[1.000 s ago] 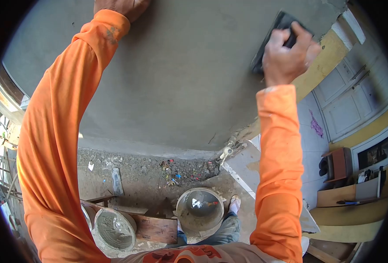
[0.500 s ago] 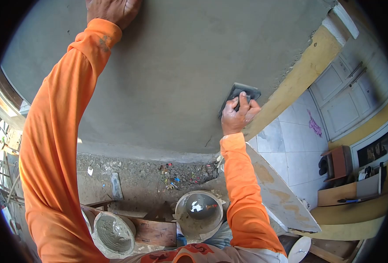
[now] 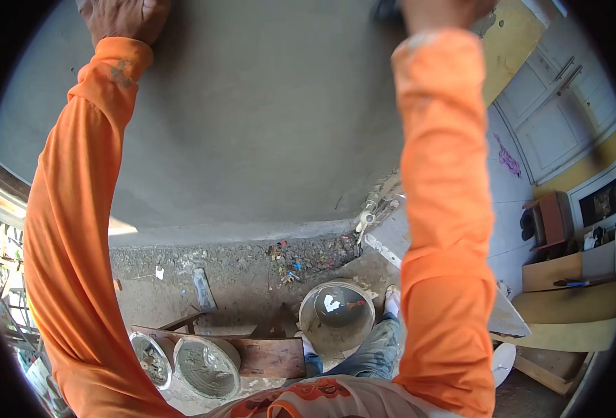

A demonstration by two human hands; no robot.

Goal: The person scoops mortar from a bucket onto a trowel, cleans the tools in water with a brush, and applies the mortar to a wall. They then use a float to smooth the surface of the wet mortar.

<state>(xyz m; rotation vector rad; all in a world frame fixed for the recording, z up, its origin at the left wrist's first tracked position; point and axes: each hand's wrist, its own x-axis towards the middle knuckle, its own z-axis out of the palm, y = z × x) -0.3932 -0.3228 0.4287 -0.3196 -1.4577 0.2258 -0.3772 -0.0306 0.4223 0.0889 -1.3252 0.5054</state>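
Observation:
Grey wet plaster covers the wall (image 3: pixel 266 118) in front of me. At the upper right, my right hand (image 3: pixel 441 12) is blurred and cut off by the top edge of the view. It grips a dark plastering float (image 3: pixel 387 11), of which only a small part shows against the plaster. My left hand (image 3: pixel 128 19) is high on the left, at the wall's surface. Its fingers run out of view, so their pose is hidden.
A round bucket (image 3: pixel 306 327) with water stands by my feet. Two mortar buckets (image 3: pixel 232 352) are beside a wooden bench (image 3: pixel 269 359). Rubble (image 3: pixel 252 261) and a flat strip (image 3: pixel 204 289) lie along the wall's foot. A pipe with a valve (image 3: pixel 368 217) is at the wall's lower corner.
My right hand has moved up with the float, from the wall's right edge to the top of the view. My left hand appears slightly further left and higher as the view shifted.

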